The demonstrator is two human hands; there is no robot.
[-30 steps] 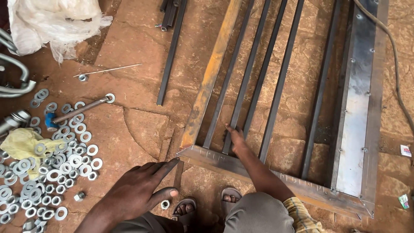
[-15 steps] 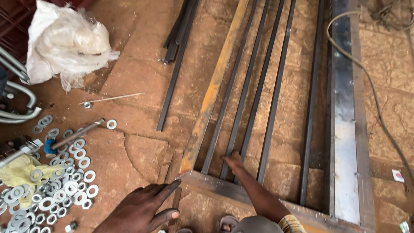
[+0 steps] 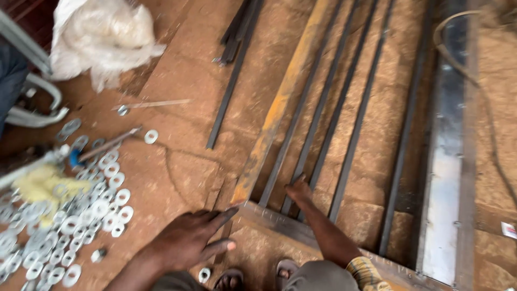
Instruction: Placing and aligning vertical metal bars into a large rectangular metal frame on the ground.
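Note:
My left hand [image 3: 188, 237] lies flat on the dirt floor with its fingers apart. Its index fingertip touches the corner of a welded steel frame rail [image 3: 280, 222]. My right hand [image 3: 299, 191] reaches forward over that rail and is closed on the lower end of a thin dark steel bar [image 3: 315, 126]. More thin bars [image 3: 361, 116] lie parallel to it inside the frame. A rusty orange flat bar [image 3: 280, 102] runs along their left side, ending by my left fingertips.
A heap of steel washers [image 3: 91, 210] and a yellow cloth [image 3: 43, 186] lie at the left. A white plastic bag [image 3: 97, 37] sits at the top left. Loose dark bars [image 3: 237, 64], a shiny steel channel [image 3: 447, 178] and a cable [image 3: 484, 108] lie farther off. My sandalled feet [image 3: 231, 280] are below.
The view has drawn closer and tilted; my left hand's fingers have stretched towards the frame's corner. My right hand stays at the thin bars' lower ends.

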